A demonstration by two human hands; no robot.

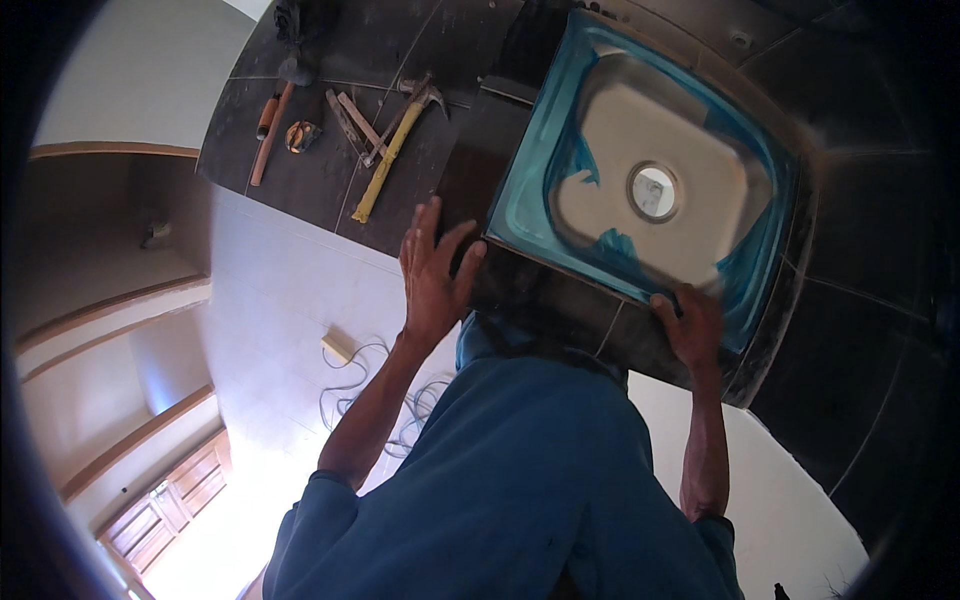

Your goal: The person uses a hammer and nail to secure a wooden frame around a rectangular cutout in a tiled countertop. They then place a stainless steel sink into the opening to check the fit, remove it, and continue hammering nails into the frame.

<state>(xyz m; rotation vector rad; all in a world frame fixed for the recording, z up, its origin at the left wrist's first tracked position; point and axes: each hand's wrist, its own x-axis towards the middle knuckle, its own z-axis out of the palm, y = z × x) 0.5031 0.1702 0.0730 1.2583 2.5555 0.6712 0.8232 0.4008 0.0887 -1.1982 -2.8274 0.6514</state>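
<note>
Touching a rectangular, blue-filmed steel sink (625,125) at one o'clock on the black-tiled desk (312,198), the right hand's (695,332) grip cannot be judged; the left hand (434,278), grip splayed, is by the sink's eight-o'clock corner.

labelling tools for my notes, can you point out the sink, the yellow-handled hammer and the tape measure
Sink (618,145): head view, on the bare floor of the basin.
Yellow-handled hammer (390,162): head view, middle of the handle.
Tape measure (299,138): head view, middle of its case.
</note>
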